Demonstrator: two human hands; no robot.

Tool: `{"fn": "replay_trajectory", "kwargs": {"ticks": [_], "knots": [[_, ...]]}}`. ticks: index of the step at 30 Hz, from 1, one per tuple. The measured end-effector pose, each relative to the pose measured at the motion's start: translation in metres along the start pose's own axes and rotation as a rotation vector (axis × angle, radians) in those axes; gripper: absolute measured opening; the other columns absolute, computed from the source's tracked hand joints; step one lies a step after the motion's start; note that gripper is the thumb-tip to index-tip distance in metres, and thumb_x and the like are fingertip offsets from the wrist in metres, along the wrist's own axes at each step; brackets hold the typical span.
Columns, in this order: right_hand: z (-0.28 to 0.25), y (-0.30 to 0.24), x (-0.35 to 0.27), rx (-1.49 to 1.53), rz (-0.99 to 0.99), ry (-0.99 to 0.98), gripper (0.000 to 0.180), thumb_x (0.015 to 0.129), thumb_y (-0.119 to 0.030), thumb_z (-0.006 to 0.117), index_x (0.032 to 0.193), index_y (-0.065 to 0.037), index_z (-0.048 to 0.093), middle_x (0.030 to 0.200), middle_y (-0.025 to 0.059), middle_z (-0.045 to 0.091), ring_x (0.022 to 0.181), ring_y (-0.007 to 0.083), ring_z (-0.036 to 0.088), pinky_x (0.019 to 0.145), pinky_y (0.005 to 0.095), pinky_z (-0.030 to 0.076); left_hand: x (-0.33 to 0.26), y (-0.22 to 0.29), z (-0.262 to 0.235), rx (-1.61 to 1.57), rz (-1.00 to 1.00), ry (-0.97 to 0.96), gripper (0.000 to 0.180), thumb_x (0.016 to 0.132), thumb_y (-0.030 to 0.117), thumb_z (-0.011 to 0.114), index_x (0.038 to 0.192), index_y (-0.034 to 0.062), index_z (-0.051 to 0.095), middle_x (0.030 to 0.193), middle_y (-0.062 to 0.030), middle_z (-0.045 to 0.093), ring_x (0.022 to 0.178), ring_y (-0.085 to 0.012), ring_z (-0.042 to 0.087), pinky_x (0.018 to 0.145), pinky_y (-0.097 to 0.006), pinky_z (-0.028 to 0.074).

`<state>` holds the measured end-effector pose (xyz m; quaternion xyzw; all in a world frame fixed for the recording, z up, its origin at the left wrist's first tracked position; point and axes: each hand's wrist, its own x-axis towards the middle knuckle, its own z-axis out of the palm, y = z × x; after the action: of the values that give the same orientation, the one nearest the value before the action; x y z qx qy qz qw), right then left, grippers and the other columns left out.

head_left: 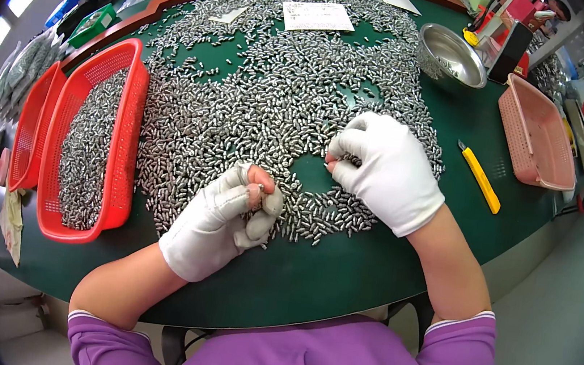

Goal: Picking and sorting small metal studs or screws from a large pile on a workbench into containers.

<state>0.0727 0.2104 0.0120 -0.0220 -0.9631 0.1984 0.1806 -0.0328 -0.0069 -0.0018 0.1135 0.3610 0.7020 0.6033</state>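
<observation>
A wide spread of small silvery metal parts [241, 118], each short and bullet-shaped, covers much of the green table in front of me. Over its near edge, my left hand [214, 220] is closed in a white glove with bare thumb and index tips. A small metal part [261, 187] shows between those tips; the other fingers are curled. To the right, my right hand [392, 169], also gloved in white, reaches over the parts with thumb and index fingertip pinched together. What that pinch holds, if anything, is too small to make out.
A red plastic basket [137, 112] heaped with similar parts stands at the left, another red basket [30, 128] beyond it. On the right are a steel bowl [454, 53], a yellow utility knife [482, 180] and a pink basket [537, 132]. A paper slip [318, 16] lies on the parts.
</observation>
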Motion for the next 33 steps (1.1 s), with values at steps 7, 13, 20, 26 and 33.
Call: {"fn": "replay_trajectory", "kwargs": {"ticks": [7, 13, 20, 26, 33], "knots": [[0.007, -0.013, -0.005, -0.221, 0.066, -0.016, 0.007, 0.071, -0.017, 0.07, 0.073, -0.012, 0.067, 0.078, 0.0046, 0.06, 0.079, 0.0242, 0.06, 0.071, 0.0366, 0.049, -0.001, 0.001, 0.003, 0.021, -0.014, 0.027, 0.025, 0.091, 0.029, 0.06, 0.107, 0.011, 0.055, 0.093, -0.0027, 0.058, 0.067, -0.011, 0.049, 0.06, -0.022, 0.041], [0.013, -0.021, -0.003, -0.297, 0.086, 0.002, 0.006, 0.072, -0.016, 0.069, 0.076, -0.011, 0.066, 0.079, 0.0049, 0.06, 0.078, 0.0247, 0.06, 0.071, 0.0371, 0.049, 0.001, -0.003, 0.005, 0.099, 0.035, 0.039, 0.02, 0.09, 0.026, 0.063, 0.101, 0.0132, 0.053, 0.09, -0.003, 0.054, 0.059, -0.009, 0.04, 0.051, -0.021, 0.03], [0.013, -0.042, -0.002, 0.664, 0.199, -0.042, 0.006, 0.08, -0.005, 0.069, 0.085, -0.003, 0.065, 0.087, 0.0057, 0.057, 0.077, 0.0134, 0.057, 0.072, 0.0258, 0.046, 0.002, -0.002, 0.009, 0.08, -0.022, 0.091, 0.018, 0.092, 0.02, 0.06, 0.106, 0.0109, 0.051, 0.087, 0.0009, 0.058, 0.064, -0.0042, 0.046, 0.055, -0.017, 0.036], [0.013, -0.046, -0.001, 0.797, 0.189, -0.106, 0.007, 0.081, -0.005, 0.07, 0.086, -0.004, 0.065, 0.085, 0.0031, 0.057, 0.077, 0.0105, 0.055, 0.071, 0.0242, 0.045, 0.0, -0.005, 0.004, 0.124, -0.008, 0.091, 0.019, 0.092, 0.022, 0.061, 0.104, 0.0109, 0.052, 0.087, 0.0017, 0.058, 0.064, -0.0034, 0.047, 0.054, -0.016, 0.035], [0.012, -0.041, -0.001, 0.736, 0.277, -0.021, 0.01, 0.081, -0.003, 0.069, 0.091, -0.003, 0.066, 0.085, 0.0024, 0.058, 0.076, 0.0092, 0.056, 0.069, 0.0232, 0.046, 0.001, -0.004, 0.006, 0.122, -0.022, 0.084, 0.016, 0.094, 0.025, 0.058, 0.101, 0.0111, 0.054, 0.085, 0.0009, 0.059, 0.063, -0.0044, 0.047, 0.053, -0.017, 0.036]]}}
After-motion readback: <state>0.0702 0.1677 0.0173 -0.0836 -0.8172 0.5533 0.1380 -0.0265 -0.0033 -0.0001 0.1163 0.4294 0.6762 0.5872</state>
